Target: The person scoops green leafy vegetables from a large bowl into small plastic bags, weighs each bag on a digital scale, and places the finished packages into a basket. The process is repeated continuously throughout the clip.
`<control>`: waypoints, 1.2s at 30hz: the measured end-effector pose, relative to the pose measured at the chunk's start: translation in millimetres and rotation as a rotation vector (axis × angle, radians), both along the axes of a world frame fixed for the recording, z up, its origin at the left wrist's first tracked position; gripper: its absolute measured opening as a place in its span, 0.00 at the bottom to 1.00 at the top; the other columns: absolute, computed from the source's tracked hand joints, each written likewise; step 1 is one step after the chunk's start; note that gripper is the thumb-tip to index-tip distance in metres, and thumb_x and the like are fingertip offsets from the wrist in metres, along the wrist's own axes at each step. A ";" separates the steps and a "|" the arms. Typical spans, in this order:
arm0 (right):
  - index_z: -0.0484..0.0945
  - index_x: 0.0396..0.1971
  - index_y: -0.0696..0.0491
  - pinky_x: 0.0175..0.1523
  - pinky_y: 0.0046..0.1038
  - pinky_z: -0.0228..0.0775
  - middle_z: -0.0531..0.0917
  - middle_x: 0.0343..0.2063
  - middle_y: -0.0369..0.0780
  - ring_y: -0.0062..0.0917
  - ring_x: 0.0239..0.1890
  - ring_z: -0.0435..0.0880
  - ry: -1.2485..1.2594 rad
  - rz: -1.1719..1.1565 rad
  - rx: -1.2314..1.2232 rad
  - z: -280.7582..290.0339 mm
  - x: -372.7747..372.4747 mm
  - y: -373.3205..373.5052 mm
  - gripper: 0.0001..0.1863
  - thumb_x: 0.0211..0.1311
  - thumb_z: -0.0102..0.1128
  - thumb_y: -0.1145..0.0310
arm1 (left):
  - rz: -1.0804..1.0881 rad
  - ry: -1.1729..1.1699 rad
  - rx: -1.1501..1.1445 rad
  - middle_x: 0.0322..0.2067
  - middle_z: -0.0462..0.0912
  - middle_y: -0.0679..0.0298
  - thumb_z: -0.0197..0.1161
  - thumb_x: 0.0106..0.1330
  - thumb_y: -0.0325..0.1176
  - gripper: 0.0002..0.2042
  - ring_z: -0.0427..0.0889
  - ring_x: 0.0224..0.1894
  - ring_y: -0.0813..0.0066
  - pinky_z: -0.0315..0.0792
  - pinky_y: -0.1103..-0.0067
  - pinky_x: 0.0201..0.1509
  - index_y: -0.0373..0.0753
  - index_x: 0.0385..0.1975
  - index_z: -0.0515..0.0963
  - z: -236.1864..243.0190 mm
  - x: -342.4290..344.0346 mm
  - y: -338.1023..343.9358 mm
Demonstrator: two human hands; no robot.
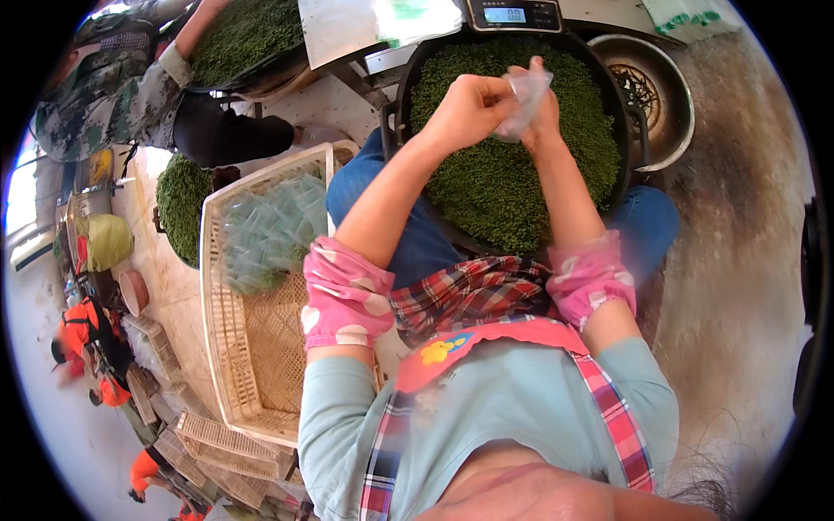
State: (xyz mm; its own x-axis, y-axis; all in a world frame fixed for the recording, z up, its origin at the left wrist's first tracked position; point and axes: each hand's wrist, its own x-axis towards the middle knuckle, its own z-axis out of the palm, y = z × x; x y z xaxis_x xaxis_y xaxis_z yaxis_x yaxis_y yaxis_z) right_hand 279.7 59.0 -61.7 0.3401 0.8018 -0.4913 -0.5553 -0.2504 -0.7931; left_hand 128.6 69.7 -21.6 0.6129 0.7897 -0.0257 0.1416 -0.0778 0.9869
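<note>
Thin, clear, crinkly plastic bag (pixel 524 95) between the hands, over a matt black pan (pixel 608 87) of grainy green seeds (pixel 504 174). Beside it, a dull, worn metal bowl (pixel 673 78) and a cream plastic lattice crate (pixel 228 347).

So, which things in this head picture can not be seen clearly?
- Small clear plastic bag: both hands, left hand and right hand, cover part of it; contents cannot be told.
- Grey digital scale: cut by the top edge.
- Round metal bowl: its inside is blurred.
- Clear packets in the cream plastic crate: blurred, cannot be counted.
</note>
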 end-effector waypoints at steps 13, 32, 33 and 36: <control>0.74 0.53 0.52 0.64 0.46 0.56 0.70 0.58 0.45 0.45 0.60 0.67 -1.470 0.538 0.453 -98.4 -58.7 -74.3 0.30 0.56 0.64 0.47 | 0.460 0.137 0.316 0.21 0.80 0.61 0.64 0.58 0.23 0.07 0.83 0.26 0.74 0.74 0.78 0.30 0.33 0.27 0.71 -14.7 1.7 26.3; 0.72 0.38 0.51 0.43 0.31 0.73 0.79 0.42 0.37 0.31 0.42 0.80 -1.222 0.699 0.353 -84.8 35.7 -76.9 0.19 0.48 0.71 0.69 | 0.395 0.281 0.398 0.37 0.84 0.54 0.56 0.56 0.21 0.11 0.83 0.39 0.52 0.78 0.65 0.45 0.39 0.33 0.85 -37.0 21.9 28.4; 0.72 0.37 0.51 0.41 0.30 0.73 0.80 0.39 0.36 0.28 0.40 0.81 -1.126 0.598 0.304 -84.1 42.6 -77.8 0.17 0.50 0.70 0.70 | 0.383 0.324 0.356 0.36 0.84 0.53 0.57 0.56 0.22 0.11 0.84 0.38 0.51 0.78 0.65 0.45 0.38 0.33 0.85 -34.7 25.4 27.8; 0.74 0.37 0.51 0.33 0.25 0.73 0.80 0.26 0.35 0.21 0.26 0.82 -0.435 0.358 -0.014 -30.3 44.7 -67.9 0.09 0.58 0.63 0.69 | 0.337 0.405 0.253 0.34 0.85 0.48 0.58 0.56 0.24 0.10 0.84 0.37 0.51 0.79 0.65 0.45 0.36 0.34 0.85 -34.4 23.1 21.4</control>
